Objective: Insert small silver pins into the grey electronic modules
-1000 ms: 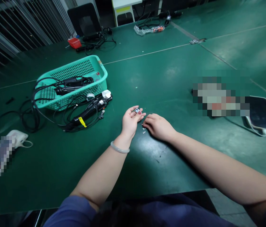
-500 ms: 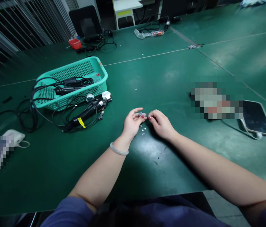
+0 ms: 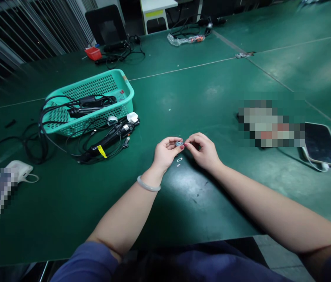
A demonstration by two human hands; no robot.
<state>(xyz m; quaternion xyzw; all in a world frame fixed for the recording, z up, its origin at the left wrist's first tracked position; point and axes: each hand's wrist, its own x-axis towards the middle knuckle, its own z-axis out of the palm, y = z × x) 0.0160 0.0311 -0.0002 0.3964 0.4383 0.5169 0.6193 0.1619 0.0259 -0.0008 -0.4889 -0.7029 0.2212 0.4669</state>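
Observation:
My left hand (image 3: 165, 153) pinches a small grey-blue piece (image 3: 179, 143) between thumb and fingers; its exact kind is too small to make out. Close against it on the right is my right hand (image 3: 203, 149), thumb and forefinger pressed together at the piece's edge. Whether the right fingertips hold a part of their own is hidden. On the table just below the hands lie a small white-rimmed rectangular piece (image 3: 179, 159) and a tiny pale bit (image 3: 178, 165).
A turquoise basket (image 3: 131, 100) with black cabled devices stands at the left. A black handheld device (image 3: 106, 147) with a yellow tag lies before it. On the right, a phone (image 3: 323, 144) with a white cable rests beside a blurred item. The green table (image 3: 212, 94) extends beyond.
My hands have come together at the small piece. The left fingers have curled in round it, and the right fingertips now meet it.

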